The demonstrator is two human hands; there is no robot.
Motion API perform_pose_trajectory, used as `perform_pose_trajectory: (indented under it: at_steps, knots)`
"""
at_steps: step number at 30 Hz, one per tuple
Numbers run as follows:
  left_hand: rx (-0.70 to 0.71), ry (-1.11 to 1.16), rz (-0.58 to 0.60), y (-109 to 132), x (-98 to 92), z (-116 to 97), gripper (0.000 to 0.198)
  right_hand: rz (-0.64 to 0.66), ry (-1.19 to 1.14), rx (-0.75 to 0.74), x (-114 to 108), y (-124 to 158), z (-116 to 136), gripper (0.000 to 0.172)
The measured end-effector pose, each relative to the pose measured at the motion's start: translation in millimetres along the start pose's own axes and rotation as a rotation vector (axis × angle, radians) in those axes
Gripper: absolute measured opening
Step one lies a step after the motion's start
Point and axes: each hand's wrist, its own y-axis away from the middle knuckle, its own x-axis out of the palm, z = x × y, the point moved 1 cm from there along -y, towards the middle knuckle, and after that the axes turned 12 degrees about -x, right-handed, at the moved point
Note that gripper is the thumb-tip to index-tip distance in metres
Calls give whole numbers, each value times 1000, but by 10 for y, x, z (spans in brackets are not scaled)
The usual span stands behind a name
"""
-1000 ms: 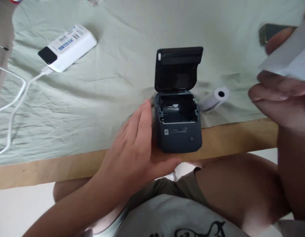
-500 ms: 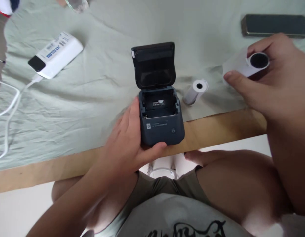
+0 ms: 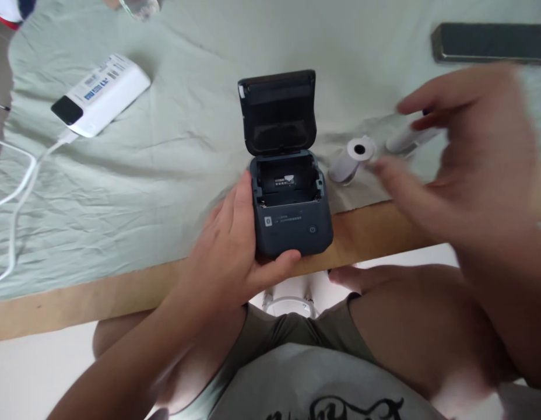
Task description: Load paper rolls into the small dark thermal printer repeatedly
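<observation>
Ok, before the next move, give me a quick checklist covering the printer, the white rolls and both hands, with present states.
1. Lid raised: ok, it stands up behind the printer.
2. Compartment view unobstructed: ok, a printed label shows inside.
3. Printer steadied: ok, the left hand holds its left side, thumb at the near edge.
4. Nearer roll upright: cannot tell, it looks tilted, but the steep view may cause that.
5. Right hand free of the farther roll: cannot tell, the hand is blurred and partly hides the roll.
6. Power on: cannot tell, the button shows no clear light.
</observation>
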Motion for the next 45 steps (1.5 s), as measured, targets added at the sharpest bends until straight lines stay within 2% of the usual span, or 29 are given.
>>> perform_pose_trajectory:
  at_steps: [2,4,7,9,12,14,17,18,20,22,23,26,29,32,35,37,41,43,45]
  knots:
    - [-4,-5,-7,7,1,5,114,31,-85,-33,60,-42,125,57]
    - [-11,-11,1,14,6,10,115,89,-118,9,125,-113,156,57]
    - [-4,-24,0,28,21,9,115,227,-134,98,186,-201,57,48]
    - [10,-39,-15,39,30,0,113,273,-162,64,202,-219,-41,38]
    - [36,-62,-25,47,32,-24,110,155,-210,-110,195,-193,-117,30]
    - [51,-60,-32,47,27,-36,107,21,-225,-181,160,-167,-67,35]
    - [72,-34,-45,46,19,-35,104,-134,-323,-161,69,-177,154,50]
    - [76,-27,-42,46,19,-31,104,-168,-369,-149,40,-198,245,49]
    - [82,-25,-47,47,20,-23,105,-148,-415,-153,11,-261,405,31]
    - [74,-34,-40,48,20,-20,106,-91,-361,-228,39,-330,499,8]
    - [70,-41,-38,48,16,-20,106,-84,-311,-280,72,-361,515,6]
    - [82,-73,-33,45,-19,-26,105,-136,-195,-383,205,-423,468,14]
    - [132,-119,-12,45,-72,-27,104,-83,-214,-371,291,-451,397,18]
    - [156,-128,-5,61,-101,-18,102,-88,-280,-365,252,-445,399,15]
    - [151,-63,-11,94,-102,-14,100,-87,-403,-446,170,-412,430,14]
    - [160,-12,-22,115,-109,-20,90,-53,-472,-535,145,-383,431,16]
    - [202,-20,14,125,-149,-42,54,21,-530,-671,153,-322,403,10]
    - [208,-35,54,120,-163,-49,46,-11,-530,-599,157,-304,394,12]
    - [197,-24,47,119,-165,-50,42,-136,-465,-424,167,-299,375,7]
